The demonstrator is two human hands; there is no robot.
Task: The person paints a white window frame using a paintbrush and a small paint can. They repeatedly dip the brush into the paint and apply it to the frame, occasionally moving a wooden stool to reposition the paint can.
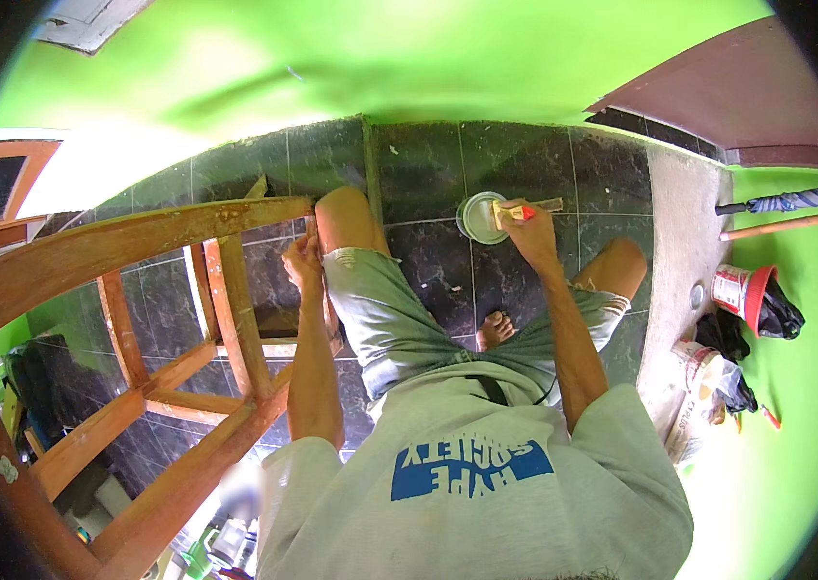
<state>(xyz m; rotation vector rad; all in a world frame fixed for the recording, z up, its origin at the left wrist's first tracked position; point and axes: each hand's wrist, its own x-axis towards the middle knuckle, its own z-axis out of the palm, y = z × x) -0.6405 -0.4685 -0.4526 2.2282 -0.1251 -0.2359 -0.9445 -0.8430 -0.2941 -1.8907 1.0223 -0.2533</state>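
My right hand point(535, 238) is closed round a paintbrush point(515, 212) with a red and yellow marked part. The brush is over the round tin point(463, 218), which stands on the dark floor tiles and has pale contents; whether the bristles touch them is not clear. A thin flat strip juts out to the right, just beyond that hand. My left hand point(303, 263) is closed on the end part of a brown wooden frame point(177, 225), beside my left knee. The frame, with several crossbars, leans across the left side.
Green walls point(409, 68) surround the tiled floor point(423, 266). Along the right wall are a folded blue umbrella point(801, 201), a wooden pole point(796, 224), a red-rimmed white bucket point(733, 290) and dark bags point(721, 333). My bare foot point(496, 330) rests near the tin.
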